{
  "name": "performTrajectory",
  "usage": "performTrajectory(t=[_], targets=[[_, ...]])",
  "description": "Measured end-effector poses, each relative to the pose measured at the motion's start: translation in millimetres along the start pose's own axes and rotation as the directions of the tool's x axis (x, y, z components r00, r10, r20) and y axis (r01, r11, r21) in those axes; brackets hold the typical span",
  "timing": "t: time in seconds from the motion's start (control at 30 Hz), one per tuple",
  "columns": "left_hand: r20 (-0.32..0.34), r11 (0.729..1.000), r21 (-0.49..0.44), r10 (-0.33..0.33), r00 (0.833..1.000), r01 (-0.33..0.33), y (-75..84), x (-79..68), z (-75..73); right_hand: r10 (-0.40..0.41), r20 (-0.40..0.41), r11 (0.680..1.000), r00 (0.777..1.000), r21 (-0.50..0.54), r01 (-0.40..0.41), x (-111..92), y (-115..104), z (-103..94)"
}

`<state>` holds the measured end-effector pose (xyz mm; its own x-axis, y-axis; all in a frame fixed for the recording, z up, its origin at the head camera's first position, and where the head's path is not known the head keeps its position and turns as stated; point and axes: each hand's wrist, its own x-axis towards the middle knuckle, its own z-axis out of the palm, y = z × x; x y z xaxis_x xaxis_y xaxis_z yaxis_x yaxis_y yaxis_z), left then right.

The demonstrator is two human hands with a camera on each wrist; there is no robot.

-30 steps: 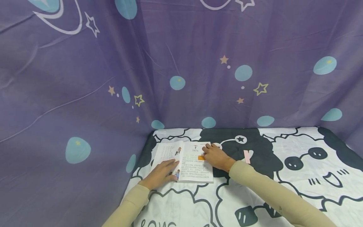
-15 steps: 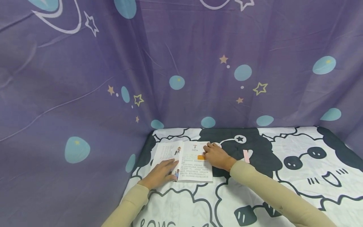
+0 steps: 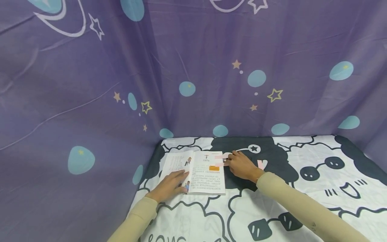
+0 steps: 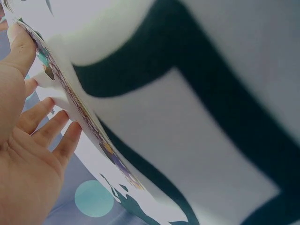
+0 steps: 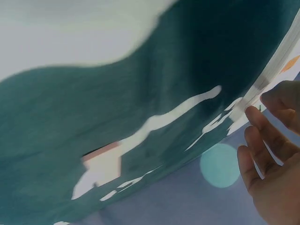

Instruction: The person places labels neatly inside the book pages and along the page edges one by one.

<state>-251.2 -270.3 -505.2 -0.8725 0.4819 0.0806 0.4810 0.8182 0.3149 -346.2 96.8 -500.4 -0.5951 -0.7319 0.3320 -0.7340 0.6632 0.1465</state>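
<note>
An open book (image 3: 208, 183) lies on the patterned cloth, printed text on both pages. My left hand (image 3: 169, 185) rests across the left page near the spine with its fingers spread. In the left wrist view that hand (image 4: 37, 136) has its fingertips along the book's edge. Two pink sticky tabs (image 3: 221, 164) poke out from the right page's outer edge. My right hand (image 3: 242, 166) is just right of them, fingertips close by the lower tab. In the right wrist view its fingers (image 5: 276, 140) are loosely bent, thumb and forefinger near each other at the page edge.
A pink pad of sticky tabs (image 3: 260, 164) lies on the cloth (image 3: 205, 218) right of the book, beyond my right wrist. A purple curtain (image 3: 199, 111) with stars and blue ovals hangs behind and to the left.
My right hand has shifted right, off the right page, exposing the pink tabs at its edge. My left hand stays on the left page.
</note>
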Motion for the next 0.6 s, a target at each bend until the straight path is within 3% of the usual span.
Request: performTrajectory(t=[0.3, 0.6], targets=[[0.005, 1.000, -0.010, -0.016, 1.000, 0.016, 0.1, -1.4, 0.1, 0.061, -0.007, 0.998, 0.998, 0.027, -0.060, -23.1, 16.3, -4.9], [0.003, 1.000, -0.002, -0.014, 1.000, 0.014, 0.4, 0.1, 0.1, 0.059, -0.063, 0.998, 0.996, 0.027, -0.057, -47.1, 33.0, -6.0]])
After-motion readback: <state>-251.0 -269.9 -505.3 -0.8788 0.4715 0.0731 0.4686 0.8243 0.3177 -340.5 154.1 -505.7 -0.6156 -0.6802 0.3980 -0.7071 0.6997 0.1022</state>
